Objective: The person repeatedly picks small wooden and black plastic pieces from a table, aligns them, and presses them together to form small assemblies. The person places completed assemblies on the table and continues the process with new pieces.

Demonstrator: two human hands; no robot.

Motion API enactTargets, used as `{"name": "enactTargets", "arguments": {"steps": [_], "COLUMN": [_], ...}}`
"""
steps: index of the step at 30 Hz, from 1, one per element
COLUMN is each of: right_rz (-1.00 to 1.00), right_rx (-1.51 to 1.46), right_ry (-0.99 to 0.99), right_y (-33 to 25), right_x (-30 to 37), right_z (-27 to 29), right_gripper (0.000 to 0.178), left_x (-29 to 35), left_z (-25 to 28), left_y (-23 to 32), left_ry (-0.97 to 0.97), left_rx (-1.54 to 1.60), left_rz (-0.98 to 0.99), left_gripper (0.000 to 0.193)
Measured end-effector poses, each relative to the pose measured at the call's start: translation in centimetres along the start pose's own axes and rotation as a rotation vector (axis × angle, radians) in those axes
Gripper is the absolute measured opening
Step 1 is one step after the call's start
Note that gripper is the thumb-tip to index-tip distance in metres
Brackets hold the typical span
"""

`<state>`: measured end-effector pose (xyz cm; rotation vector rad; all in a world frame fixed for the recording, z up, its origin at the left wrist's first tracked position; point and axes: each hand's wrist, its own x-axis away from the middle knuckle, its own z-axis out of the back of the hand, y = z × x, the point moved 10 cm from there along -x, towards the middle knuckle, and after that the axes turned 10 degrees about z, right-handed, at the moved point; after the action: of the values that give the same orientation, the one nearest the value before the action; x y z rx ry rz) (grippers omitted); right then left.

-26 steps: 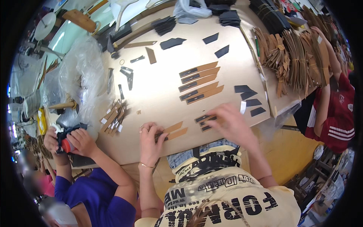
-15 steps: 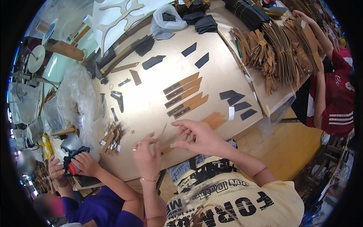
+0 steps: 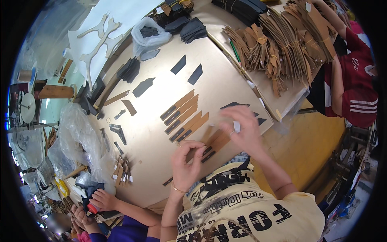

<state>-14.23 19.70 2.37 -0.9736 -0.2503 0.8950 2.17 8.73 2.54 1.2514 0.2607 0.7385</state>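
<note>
A tan table (image 3: 153, 133) is seen, occupied from largest to smallest as follows. Bundled brown strips (image 3: 282, 44) are stacked at 1 o'clock. Six tan-and-dark strips (image 3: 183, 115) are laid in a fanned row at the centre. Two dark pointed pieces (image 3: 187, 69) lie at 12 o'clock of that row. Two further tan strips (image 3: 215, 144) lie at 5 o'clock of the row, between the hands. The left hand (image 3: 185, 161) is curled, its fingertips pinching the near end of one strip. The right hand (image 3: 244, 129) is held loosely bent above the strips' far end; whether anything is grasped cannot be told.
</note>
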Motion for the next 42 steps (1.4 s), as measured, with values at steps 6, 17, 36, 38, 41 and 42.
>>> {"name": "enactTargets", "arguments": {"steps": [6, 17, 36, 38, 41, 42], "right_rz": [-0.146, -0.030, -0.457, -0.389, -0.411, -0.427], "right_rx": [0.471, 0.435, -0.988, -0.923, -0.749, -0.637], "right_ry": [0.041, -0.060, -0.415, -0.421, -0.217, -0.181], "right_y": [4.9, 4.4, 5.5, 4.8, 6.4, 7.0], "right_x": [-0.6, -2.9, -3.6, -1.9, -1.5, -1.5], "right_z": [3.2, 1.3, -1.7, -1.9, -2.2, -2.0], "right_gripper": [0.026, 0.023, 0.029, 0.029, 0.025, 0.025], "left_x": [-0.9, -1.4, -6.2, -6.9, -8.4, -9.0], "left_z": [3.2, 1.5, -4.0, -4.3, -3.7, -3.5], "left_y": [-1.4, 1.6, 0.5, -0.2, -0.9, -1.1], "left_ry": [0.203, 0.143, -0.163, -0.186, -0.163, -0.153], "left_rx": [0.001, -0.146, 0.190, 0.105, 0.006, -0.029], "left_rz": [0.166, 0.038, 0.241, 0.230, 0.189, 0.184], "left_gripper": [0.015, 0.021, 0.025, 0.025, 0.025, 0.024]}}
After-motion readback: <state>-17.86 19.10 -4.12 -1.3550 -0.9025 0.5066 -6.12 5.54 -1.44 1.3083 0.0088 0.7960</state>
